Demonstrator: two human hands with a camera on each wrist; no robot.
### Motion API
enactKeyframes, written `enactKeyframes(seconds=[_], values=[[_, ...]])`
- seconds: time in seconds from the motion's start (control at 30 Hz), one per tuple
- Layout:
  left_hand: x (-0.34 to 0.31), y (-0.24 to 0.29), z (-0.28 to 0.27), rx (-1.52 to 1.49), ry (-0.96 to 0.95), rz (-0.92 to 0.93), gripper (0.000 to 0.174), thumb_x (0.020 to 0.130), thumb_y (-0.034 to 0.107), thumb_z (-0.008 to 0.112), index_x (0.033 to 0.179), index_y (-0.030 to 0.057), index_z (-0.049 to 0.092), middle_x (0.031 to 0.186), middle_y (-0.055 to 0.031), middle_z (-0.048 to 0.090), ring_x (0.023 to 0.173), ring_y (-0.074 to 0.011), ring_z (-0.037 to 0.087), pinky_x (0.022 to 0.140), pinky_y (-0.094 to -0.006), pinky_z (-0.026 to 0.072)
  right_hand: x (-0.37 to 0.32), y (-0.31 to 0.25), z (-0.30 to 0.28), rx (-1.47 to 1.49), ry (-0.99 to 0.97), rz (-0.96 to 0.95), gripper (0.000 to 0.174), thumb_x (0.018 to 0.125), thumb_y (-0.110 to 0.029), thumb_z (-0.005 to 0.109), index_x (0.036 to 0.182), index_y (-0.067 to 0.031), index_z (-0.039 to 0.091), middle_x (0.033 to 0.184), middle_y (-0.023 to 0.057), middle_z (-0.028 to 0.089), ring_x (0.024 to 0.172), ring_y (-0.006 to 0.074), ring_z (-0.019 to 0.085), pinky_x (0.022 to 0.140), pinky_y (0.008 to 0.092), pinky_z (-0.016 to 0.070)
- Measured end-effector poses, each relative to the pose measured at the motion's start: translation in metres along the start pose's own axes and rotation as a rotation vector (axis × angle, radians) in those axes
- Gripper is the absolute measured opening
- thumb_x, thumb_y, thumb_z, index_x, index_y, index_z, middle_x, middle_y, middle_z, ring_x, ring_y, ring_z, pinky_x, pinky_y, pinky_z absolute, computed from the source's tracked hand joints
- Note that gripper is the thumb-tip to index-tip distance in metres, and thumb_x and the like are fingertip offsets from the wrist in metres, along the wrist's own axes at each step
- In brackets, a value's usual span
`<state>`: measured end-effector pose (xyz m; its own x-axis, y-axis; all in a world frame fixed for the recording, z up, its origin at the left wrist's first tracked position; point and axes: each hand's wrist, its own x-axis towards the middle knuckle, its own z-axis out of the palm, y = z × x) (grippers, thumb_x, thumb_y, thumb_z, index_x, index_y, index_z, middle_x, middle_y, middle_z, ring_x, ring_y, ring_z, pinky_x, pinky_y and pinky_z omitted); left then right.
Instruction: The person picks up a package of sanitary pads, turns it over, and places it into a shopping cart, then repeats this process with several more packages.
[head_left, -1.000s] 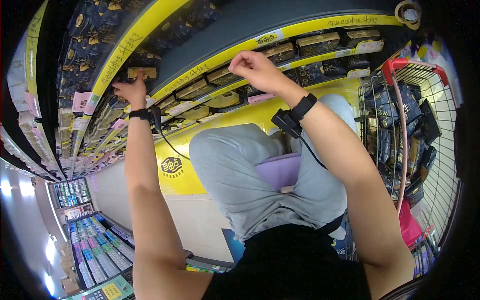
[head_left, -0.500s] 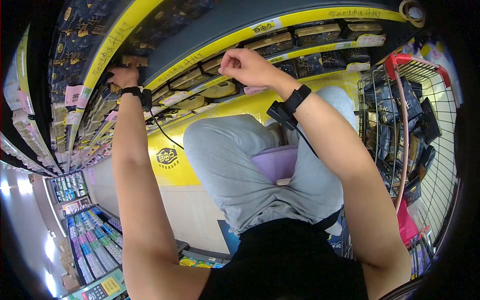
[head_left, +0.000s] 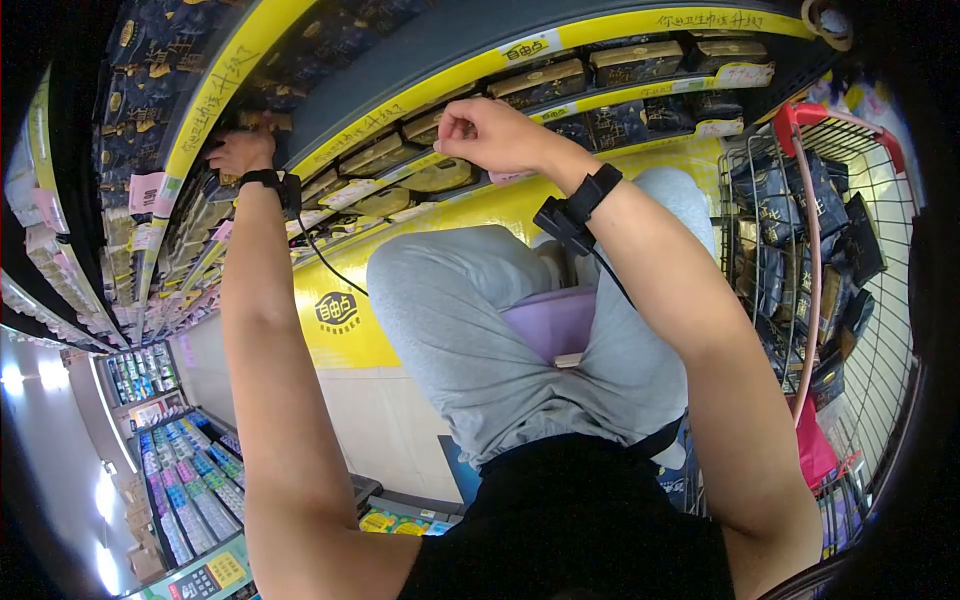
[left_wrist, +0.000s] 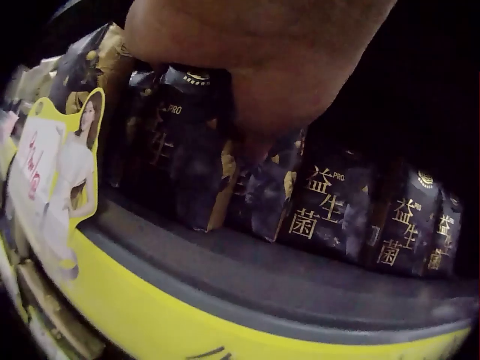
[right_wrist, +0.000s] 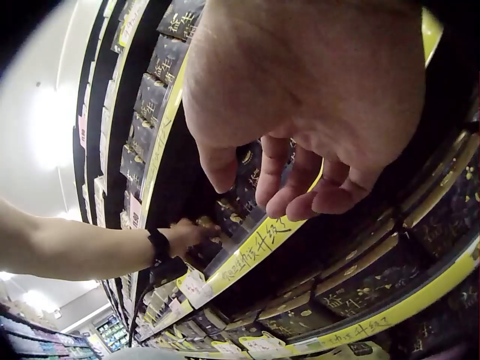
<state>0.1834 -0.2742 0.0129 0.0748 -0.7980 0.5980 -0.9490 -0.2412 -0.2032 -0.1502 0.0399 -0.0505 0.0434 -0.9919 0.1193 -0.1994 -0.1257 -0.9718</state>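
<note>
My left hand [head_left: 245, 152] reaches into the upper shelf on the left, among packs of sanitary pads. In the left wrist view it comes down over a dark pack [left_wrist: 187, 142] with gold lettering; the fingertips are hidden, so I cannot tell whether they grip it. A gold-sided pack [head_left: 265, 121] lies just beyond the hand in the head view. More dark packs [left_wrist: 330, 202] stand upright in a row to the right of it. My right hand [head_left: 490, 133] hovers in front of the lower shelves, its fingers loosely curled and holding nothing.
Yellow shelf strips [head_left: 435, 92] run along the shelf edges, with dark packs [head_left: 637, 62] lying in rows below. A wire shopping cart [head_left: 890, 270] holding many dark packs [head_left: 770, 205] stands at my right. A roll of tape [head_left: 828, 24] is at the upper right.
My left hand has moved a little left and deeper into the shelf, then stayed nearly still. The right hand has shifted slightly left, its fingers still loosely curled.
</note>
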Motion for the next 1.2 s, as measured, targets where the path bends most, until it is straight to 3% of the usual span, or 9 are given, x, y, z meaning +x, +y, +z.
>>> enactKeyframes(seconds=[0.27,0.4,0.5,0.63,0.67,0.73,0.87,1.0,1.2], values=[[-0.029,0.016,-0.041,-0.190,-0.004,-0.052,0.129,0.065,0.072,0.076,0.143,-0.0167,0.024,0.148,-0.0374,0.028,0.135,-0.0475,0.033,0.110,-0.0591,0.0290,-0.002,-0.002,0.001,-0.040,-0.029,-0.006,0.028,0.086,-0.029,0.073,0.094,-0.0020,0.069,0.083,0.0088,0.068,0.077,0.0199,0.065,0.072,0.0322,0.0520],[-0.101,0.040,-0.108,-0.842,-0.013,0.242,0.088,0.079,0.047,0.079,0.134,-0.0058,0.034,0.137,-0.0255,0.042,0.128,-0.0345,0.044,0.106,-0.0492,0.0358,0.001,0.004,-0.001,-0.051,-0.036,-0.009,0.022,0.090,-0.024,0.071,0.096,-0.0029,0.067,0.081,0.0036,0.062,0.076,0.0134,0.058,0.070,0.0285,0.0488],[-0.190,0.044,-0.206,-1.630,-0.750,0.006,0.049,0.092,0.024,0.068,0.127,0.0049,0.040,0.120,-0.0118,0.056,0.108,-0.0236,0.058,0.096,-0.0370,0.0416,-0.004,0.006,-0.004,-0.063,-0.027,-0.001,0.019,0.091,-0.021,0.070,0.096,-0.0031,0.065,0.082,0.0025,0.062,0.077,0.0122,0.058,0.072,0.0281,0.0489],[-0.317,-0.004,-0.266,-2.032,-1.446,0.307,0.026,0.100,0.025,0.056,0.120,0.0094,0.047,0.108,-0.0101,0.059,0.101,-0.0217,0.061,0.085,-0.0333,0.0485,-0.001,0.020,-0.002,-0.055,-0.023,-0.124,0.022,0.091,-0.024,0.071,0.095,-0.0037,0.065,0.084,0.0032,0.066,0.078,0.0130,0.061,0.071,0.0308,0.0505],[-0.344,-0.015,-0.277,-1.849,-1.416,0.559,0.026,0.104,0.029,0.052,0.119,0.0085,0.046,0.100,-0.0077,0.055,0.094,-0.0192,0.059,0.083,-0.0310,0.0490,-0.003,0.019,0.000,-0.062,-0.023,-0.129,0.020,0.092,-0.022,0.070,0.097,-0.0033,0.064,0.085,0.0026,0.066,0.079,0.0124,0.060,0.072,0.0303,0.0503],[-0.402,-0.039,-0.305,-1.774,-2.045,0.267,0.028,0.107,0.037,0.045,0.115,0.0091,0.045,0.095,-0.0016,0.052,0.088,-0.0110,0.055,0.079,-0.0264,0.0475,-0.006,0.008,0.001,-0.017,-0.077,-0.118,0.017,0.094,-0.019,0.067,0.099,-0.0025,0.063,0.089,0.0033,0.065,0.083,0.0117,0.059,0.076,0.0285,0.0493],[-0.435,-0.026,-0.332,-1.759,-2.336,0.180,0.028,0.108,0.039,0.042,0.112,0.0103,0.042,0.093,0.0002,0.049,0.081,-0.0095,0.048,0.073,-0.0241,0.0437,-0.007,-0.004,0.007,-0.020,-0.125,-0.041,0.017,0.097,-0.018,0.063,0.100,-0.0017,0.062,0.091,0.0023,0.063,0.087,0.0108,0.058,0.081,0.0273,0.0477],[-0.393,0.025,-0.358,-2.261,-1.612,0.563,0.033,0.108,0.042,0.040,0.106,0.0095,0.046,0.097,-0.0034,0.048,0.082,-0.0123,0.047,0.072,-0.0273,0.0415,-0.013,-0.004,0.014,-0.030,-0.139,-0.029,0.017,0.097,-0.019,0.065,0.099,-0.0021,0.061,0.087,-0.0010,0.059,0.081,0.0074,0.052,0.073,0.0246,0.0439],[-0.276,-0.008,-0.398,-2.892,-0.588,0.581,0.048,0.101,0.054,0.046,0.113,0.0081,0.048,0.097,-0.0088,0.047,0.087,-0.0187,0.047,0.078,-0.0321,0.0404,-0.020,0.013,0.009,0.008,-0.129,0.091,0.014,0.096,-0.015,0.065,0.095,-0.0028,0.059,0.081,-0.0029,0.054,0.076,0.0055,0.049,0.068,0.0234,0.0408]])
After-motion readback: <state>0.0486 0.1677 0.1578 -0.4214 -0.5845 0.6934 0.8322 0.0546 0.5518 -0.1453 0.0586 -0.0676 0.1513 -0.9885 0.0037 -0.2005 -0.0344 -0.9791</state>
